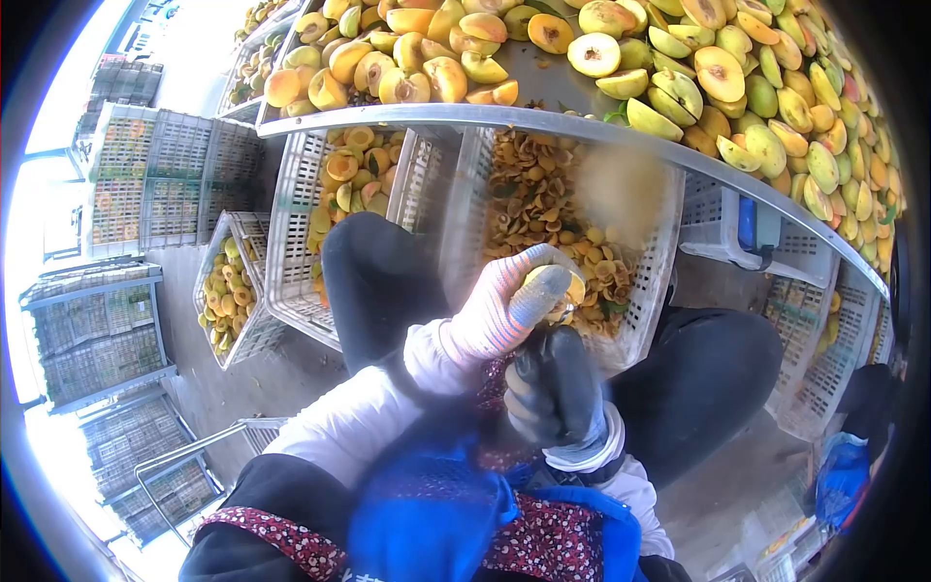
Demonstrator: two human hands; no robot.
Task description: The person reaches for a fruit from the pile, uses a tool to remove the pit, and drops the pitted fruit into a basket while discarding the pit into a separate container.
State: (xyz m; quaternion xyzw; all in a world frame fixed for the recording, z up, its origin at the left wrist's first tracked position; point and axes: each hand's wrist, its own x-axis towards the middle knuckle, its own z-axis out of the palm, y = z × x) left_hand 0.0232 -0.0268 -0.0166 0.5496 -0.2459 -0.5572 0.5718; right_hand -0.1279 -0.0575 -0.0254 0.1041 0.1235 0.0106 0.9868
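Observation:
My left hand (509, 301), in a pale striped knit glove, is closed around a yellow fruit half (574, 288) above a white crate (659, 281) of peels and scraps. Just below it, my right hand (555, 386), in a dark coated glove, is curled into a fist against the fruit. Whatever the right fist grips is mostly hidden; a small shiny edge shows between the hands. A blurred tan shape (626, 194) hangs over the crate. Halved fruit (720, 74) lies heaped on the metal table (485, 115) beyond.
A second crate (288, 242) of fruit halves stands left of the scrap crate, with a smaller filled crate (254, 335) beside it. Stacked crates (160, 179) rise at the far left. A blue box (756, 228) sits under the table. Another person's blue clothing (842, 480) shows at the right.

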